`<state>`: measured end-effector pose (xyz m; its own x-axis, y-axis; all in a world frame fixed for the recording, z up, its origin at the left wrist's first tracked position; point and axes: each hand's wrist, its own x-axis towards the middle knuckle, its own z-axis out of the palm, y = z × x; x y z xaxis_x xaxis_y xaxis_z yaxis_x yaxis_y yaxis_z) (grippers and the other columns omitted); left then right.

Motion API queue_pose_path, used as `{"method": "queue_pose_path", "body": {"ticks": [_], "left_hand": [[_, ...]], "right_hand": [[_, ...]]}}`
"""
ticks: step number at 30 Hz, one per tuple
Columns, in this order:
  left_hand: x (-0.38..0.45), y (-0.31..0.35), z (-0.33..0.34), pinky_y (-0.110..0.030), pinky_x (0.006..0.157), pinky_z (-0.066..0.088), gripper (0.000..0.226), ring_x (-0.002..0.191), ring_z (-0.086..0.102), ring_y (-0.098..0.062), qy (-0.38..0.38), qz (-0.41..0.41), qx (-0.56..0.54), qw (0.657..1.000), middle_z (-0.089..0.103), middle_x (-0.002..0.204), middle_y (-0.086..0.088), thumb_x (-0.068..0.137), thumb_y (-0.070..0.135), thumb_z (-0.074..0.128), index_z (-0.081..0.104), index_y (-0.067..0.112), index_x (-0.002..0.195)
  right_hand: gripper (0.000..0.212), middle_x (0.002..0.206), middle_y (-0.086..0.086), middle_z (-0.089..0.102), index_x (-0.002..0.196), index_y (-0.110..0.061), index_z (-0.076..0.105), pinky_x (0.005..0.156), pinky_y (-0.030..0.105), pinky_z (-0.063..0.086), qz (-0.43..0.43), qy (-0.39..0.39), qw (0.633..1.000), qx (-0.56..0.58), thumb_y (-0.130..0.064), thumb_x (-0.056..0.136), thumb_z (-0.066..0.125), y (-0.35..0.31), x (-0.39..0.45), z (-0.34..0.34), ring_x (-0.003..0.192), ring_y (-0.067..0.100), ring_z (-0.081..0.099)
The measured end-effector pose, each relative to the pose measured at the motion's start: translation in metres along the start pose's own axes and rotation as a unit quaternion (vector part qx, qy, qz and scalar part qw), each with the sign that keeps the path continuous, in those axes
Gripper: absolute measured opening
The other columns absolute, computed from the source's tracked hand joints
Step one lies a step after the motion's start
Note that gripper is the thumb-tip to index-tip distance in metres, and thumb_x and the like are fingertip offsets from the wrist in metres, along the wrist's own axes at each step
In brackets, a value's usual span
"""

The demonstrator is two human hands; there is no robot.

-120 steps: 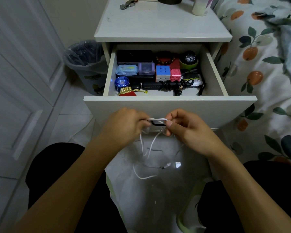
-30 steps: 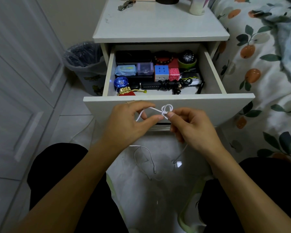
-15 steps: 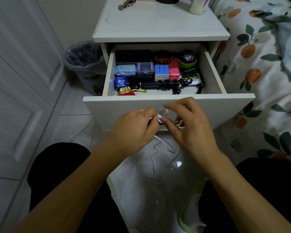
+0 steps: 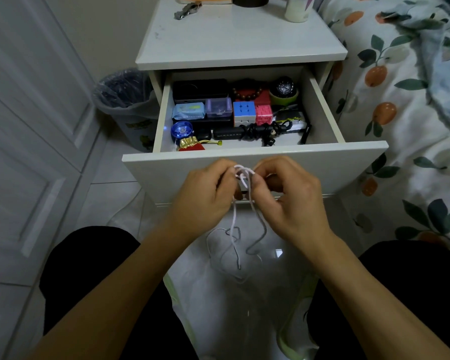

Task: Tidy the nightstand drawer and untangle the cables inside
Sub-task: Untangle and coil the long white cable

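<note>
Hands, left hand (image 4: 205,196) and right hand (image 4: 289,196), pinch white cable (image 4: 235,222) before open drawer (image 4: 255,162), over tiled floor (image 4: 109,201).

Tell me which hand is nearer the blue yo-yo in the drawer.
Left. The left hand is below and slightly right of the blue yo-yo; the right hand is farther right. Both pinch the white cable.

Two hands: left hand (image 4: 205,196), right hand (image 4: 289,198). One white cable (image 4: 235,216). One open drawer (image 4: 255,162) in one nightstand (image 4: 239,40). Inside: one black coiled cable (image 4: 260,129), two puzzle cubes, multicoloured (image 4: 243,113) and pink (image 4: 264,114), one blue yo-yo (image 4: 182,130), one tissue pack (image 4: 189,111), one purple box (image 4: 218,107), one bead bracelet (image 4: 247,92). One bin (image 4: 122,100).
</note>
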<state>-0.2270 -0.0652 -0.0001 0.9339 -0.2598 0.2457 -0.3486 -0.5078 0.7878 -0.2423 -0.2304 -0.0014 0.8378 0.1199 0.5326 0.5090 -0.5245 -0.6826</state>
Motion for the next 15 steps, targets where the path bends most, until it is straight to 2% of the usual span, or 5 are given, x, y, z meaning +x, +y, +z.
{"method": "queue_pose_path", "body": {"ticks": [2, 4, 8, 11, 15], "left_hand": [[0.001, 0.0, 0.001, -0.017, 0.054, 0.045, 0.022, 0.057, 0.056, -0.007, 0.013, -0.024, -0.036, 0.999, 0.059, 0.063, 0.006, 0.102, 0.018, 0.044, 0.061, 0.022, 0.088], [0.002, -0.001, 0.001, -0.023, 0.053, 0.044, 0.022, 0.056, 0.053, -0.01, 0.009, -0.026, -0.016, 1.0, 0.057, 0.061, 0.005, 0.1, 0.019, 0.046, 0.058, 0.025, 0.082], [-0.001, -0.006, 0.0, -0.015, 0.047, 0.032, 0.018, 0.053, 0.048, -0.008, -0.017, -0.003, 0.06, 0.998, 0.048, 0.056, 0.01, 0.099, 0.021, 0.052, 0.062, 0.013, 0.086], [-0.002, -0.003, 0.005, -0.015, 0.046, 0.034, 0.023, 0.049, 0.046, -0.006, 0.013, -0.037, 0.022, 0.999, 0.05, 0.052, 0.01, 0.098, 0.025, 0.05, 0.062, 0.016, 0.081], [0.005, -0.002, 0.005, -0.033, 0.051, 0.043, 0.026, 0.046, 0.044, -0.008, 0.05, -0.154, -0.121, 0.979, 0.05, 0.05, 0.008, 0.095, 0.019, 0.047, 0.061, 0.017, 0.073]], "right_hand": [[0.008, 0.078, 0.0, 0.065, 0.087, -0.008, 0.061, 0.055, 0.03, 0.051, 0.078, 0.008, 0.995, 0.057, -0.015, 0.092, 0.061, 0.001, 0.001, -0.001, 0.064, 0.013, 0.062], [0.01, 0.073, -0.003, 0.064, 0.088, -0.011, 0.061, 0.051, 0.031, 0.049, 0.104, -0.035, 0.993, 0.05, -0.021, 0.092, 0.061, 0.005, 0.003, -0.002, 0.058, 0.015, 0.06], [0.012, 0.089, 0.001, 0.063, 0.097, -0.01, 0.068, 0.061, 0.034, 0.051, -0.002, -0.102, 0.993, -0.058, -0.021, 0.092, 0.067, 0.009, 0.005, -0.006, 0.063, 0.013, 0.057], [0.009, 0.085, 0.005, 0.065, 0.093, -0.005, 0.067, 0.063, 0.039, 0.051, -0.018, -0.061, 0.996, -0.069, -0.014, 0.093, 0.065, 0.007, 0.003, -0.003, 0.069, 0.018, 0.06], [0.006, 0.082, -0.002, 0.071, 0.094, -0.008, 0.065, 0.063, 0.036, 0.057, 0.098, 0.037, 0.99, 0.094, -0.014, 0.093, 0.065, -0.002, -0.003, 0.006, 0.072, 0.012, 0.07]]}}
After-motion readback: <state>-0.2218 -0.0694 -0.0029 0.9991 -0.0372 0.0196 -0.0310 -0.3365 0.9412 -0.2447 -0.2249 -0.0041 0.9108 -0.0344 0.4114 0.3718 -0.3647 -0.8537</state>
